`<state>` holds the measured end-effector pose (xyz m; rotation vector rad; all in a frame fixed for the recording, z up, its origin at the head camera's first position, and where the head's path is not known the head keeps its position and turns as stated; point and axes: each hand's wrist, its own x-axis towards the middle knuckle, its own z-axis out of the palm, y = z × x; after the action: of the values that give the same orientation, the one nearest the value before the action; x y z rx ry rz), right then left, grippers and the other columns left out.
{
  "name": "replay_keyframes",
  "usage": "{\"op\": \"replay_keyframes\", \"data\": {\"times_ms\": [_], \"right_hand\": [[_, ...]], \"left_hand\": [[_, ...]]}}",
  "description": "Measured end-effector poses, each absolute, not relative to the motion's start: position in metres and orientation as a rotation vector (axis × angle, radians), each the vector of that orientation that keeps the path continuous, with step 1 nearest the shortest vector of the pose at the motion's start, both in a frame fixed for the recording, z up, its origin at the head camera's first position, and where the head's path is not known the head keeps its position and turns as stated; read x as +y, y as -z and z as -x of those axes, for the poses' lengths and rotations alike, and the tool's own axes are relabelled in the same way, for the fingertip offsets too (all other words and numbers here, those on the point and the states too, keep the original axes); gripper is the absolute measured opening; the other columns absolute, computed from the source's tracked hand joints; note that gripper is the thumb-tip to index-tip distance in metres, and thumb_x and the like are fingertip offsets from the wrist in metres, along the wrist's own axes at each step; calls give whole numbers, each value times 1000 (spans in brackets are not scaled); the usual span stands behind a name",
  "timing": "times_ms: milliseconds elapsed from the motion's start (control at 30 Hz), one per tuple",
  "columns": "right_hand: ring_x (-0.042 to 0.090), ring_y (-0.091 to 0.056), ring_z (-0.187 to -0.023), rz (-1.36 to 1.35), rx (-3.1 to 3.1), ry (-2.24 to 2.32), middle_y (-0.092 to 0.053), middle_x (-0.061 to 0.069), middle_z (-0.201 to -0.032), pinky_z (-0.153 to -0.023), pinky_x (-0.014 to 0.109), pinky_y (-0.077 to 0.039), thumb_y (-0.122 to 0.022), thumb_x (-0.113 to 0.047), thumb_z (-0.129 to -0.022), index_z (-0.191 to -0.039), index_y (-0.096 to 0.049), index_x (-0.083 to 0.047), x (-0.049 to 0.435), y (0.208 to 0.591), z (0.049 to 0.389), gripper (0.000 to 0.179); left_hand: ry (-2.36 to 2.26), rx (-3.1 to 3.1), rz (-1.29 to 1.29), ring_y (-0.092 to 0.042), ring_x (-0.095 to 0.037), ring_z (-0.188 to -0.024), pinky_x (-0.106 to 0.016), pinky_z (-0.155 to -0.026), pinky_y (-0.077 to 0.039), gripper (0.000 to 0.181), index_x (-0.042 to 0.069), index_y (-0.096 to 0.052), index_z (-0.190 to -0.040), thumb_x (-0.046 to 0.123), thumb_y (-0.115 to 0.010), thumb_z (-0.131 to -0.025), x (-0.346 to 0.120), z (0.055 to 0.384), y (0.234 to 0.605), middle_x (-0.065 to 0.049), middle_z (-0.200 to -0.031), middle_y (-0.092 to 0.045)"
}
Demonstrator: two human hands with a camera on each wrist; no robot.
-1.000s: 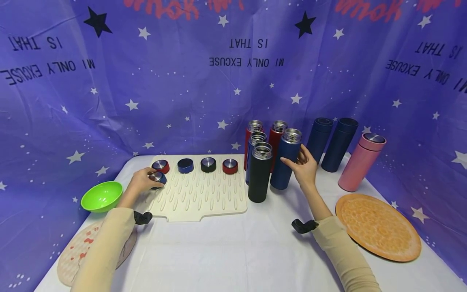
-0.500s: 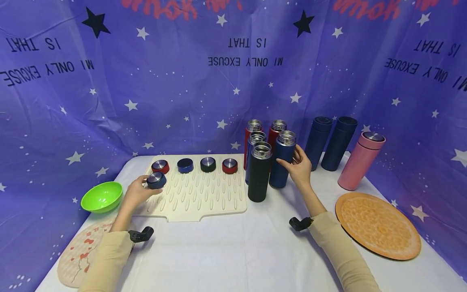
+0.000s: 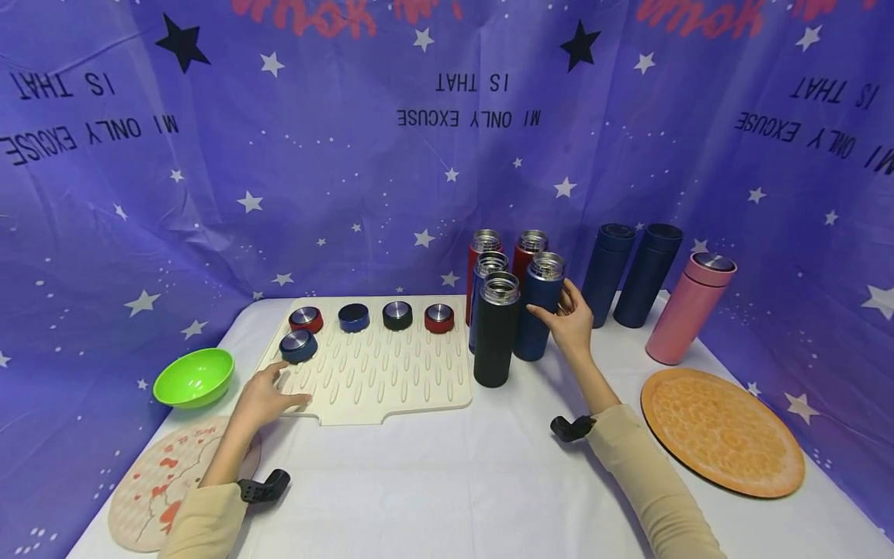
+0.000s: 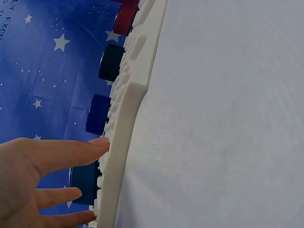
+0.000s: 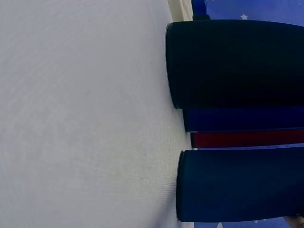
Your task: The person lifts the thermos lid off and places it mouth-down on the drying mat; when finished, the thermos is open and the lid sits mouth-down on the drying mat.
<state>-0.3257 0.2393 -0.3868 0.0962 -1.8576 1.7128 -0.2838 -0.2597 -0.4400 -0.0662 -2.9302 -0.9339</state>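
Observation:
My left hand [image 3: 265, 397], fingers spread and holding nothing, is at the left front corner of the cream ridged mat [image 3: 391, 380]. Just beyond its fingertips a navy bottle lid [image 3: 299, 346] with a steel top rests on that mat. In the left wrist view the thumb reaches in front of this lid [image 4: 84, 173]. My right hand [image 3: 574, 324] grips an open-necked navy thermos bottle [image 3: 536, 310] between thumb and fingers. This bottle [image 5: 237, 185] stands upright on the white cloth, beside a black bottle [image 3: 496, 334].
Behind stand a blue bottle [image 3: 477, 295] and two red bottles, all lidless. Red [image 3: 306, 320], blue [image 3: 354, 317], black and red lids line the mat's back. Rightward are two capped navy bottles, a pink bottle [image 3: 687, 314] and an orange round mat [image 3: 722, 431]. A green bowl [image 3: 194, 378] is left.
The left hand has let go of the navy lid on the mat and drawn back toward the front. The right hand has shifted the navy bottle slightly left, toward the other bottles.

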Motion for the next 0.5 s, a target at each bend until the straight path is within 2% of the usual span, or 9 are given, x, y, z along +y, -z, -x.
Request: {"op": "replay_keyframes", "data": {"times_ms": [233, 500], "right_hand": [[37, -48, -126, -110, -1894, -1687, -51, 27, -134, -107, 46, -38, -81, 4, -73, -140, -41, 7, 239, 386, 323, 79], [40, -47, -126, -125, -1936, -1665, -51, 29, -133, -106, 50, -37, -80, 4, -74, -140, -40, 8, 240, 385, 322, 77]], "left_hand": [[931, -2957, 121, -35, -57, -124, -64, -101, -32, 85, -15, -43, -133, 34, -81, -75, -264, 279, 442, -41, -133, -41], [957, -2966, 266, -32, -58, -125, -66, -102, -30, 90, -15, -43, -133, 39, -82, -74, -268, 272, 441, -42, -134, -37]]}}
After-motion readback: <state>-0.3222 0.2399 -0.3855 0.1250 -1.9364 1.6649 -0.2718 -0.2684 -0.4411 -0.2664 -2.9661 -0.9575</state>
